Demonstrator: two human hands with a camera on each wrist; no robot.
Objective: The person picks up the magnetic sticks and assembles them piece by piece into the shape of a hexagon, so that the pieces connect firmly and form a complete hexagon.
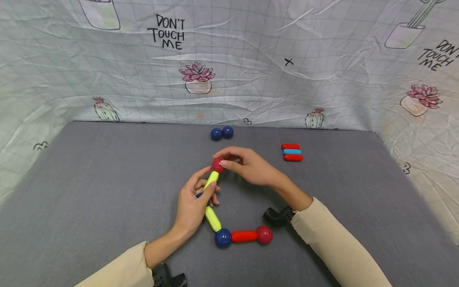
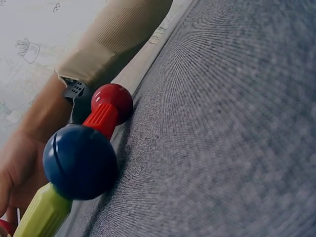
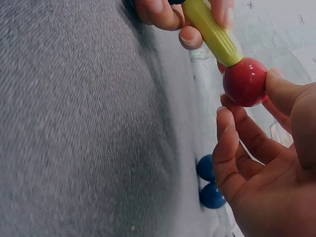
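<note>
A grey felt-like mat [image 1: 89, 191] covers the table, walled on three sides by a creased white grid-print cloth [image 1: 251, 71] with cactus and succulent drawings (and the words "DON'T TOUCH ME"). Mid-mat, the right hand [image 1: 251, 165] pinches a red ball [image 1: 217, 165] seated on the tip of a yellow-green rod [image 1: 210, 180], which the left hand [image 1: 193, 203] grips with curled fingers. Nearer the person lie a second yellow-green rod [image 1: 213, 219], a blue ball [image 1: 222, 237], a red rod [image 1: 244, 236] and another red ball [image 1: 264, 234], joined in a chain. Two loose blue balls [image 1: 221, 132] sit by the back wall; three stacked rods [image 1: 292, 152] lie to the right.
</note>
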